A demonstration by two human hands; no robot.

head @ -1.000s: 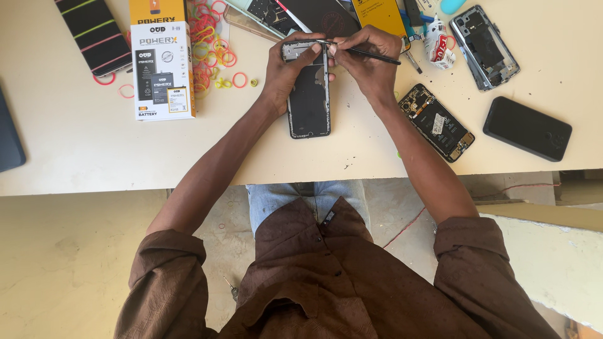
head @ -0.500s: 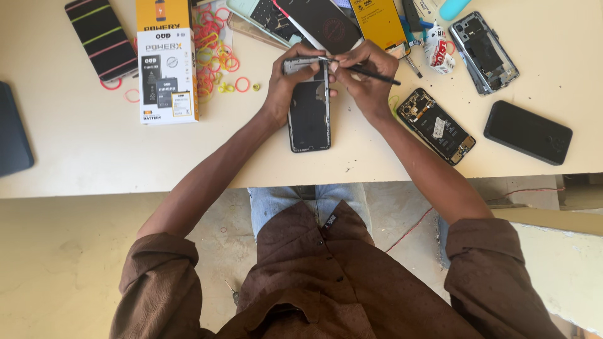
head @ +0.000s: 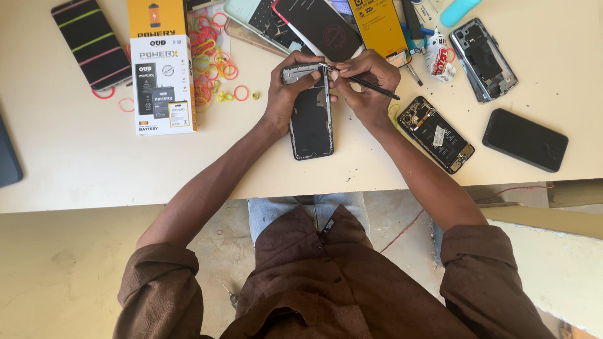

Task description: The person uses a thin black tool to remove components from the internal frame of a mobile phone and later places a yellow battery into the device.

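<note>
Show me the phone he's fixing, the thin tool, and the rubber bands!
opened phone [head: 312, 122]: head view, on its dark middle.
thin black tool [head: 377, 88]: head view, on its shaft.
rubber bands [head: 207, 59]: head view, on the pile's middle.

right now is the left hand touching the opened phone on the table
Touching. The head view shows the left hand wrapped over the top end of the opened phone, fingers curled on its upper edge, while the right hand holds a thin tool at it.

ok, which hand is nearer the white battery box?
Left. The left hand grips the top of the open phone, nearer the battery box; the right hand, holding a thin tool, sits beyond the phone.
</note>
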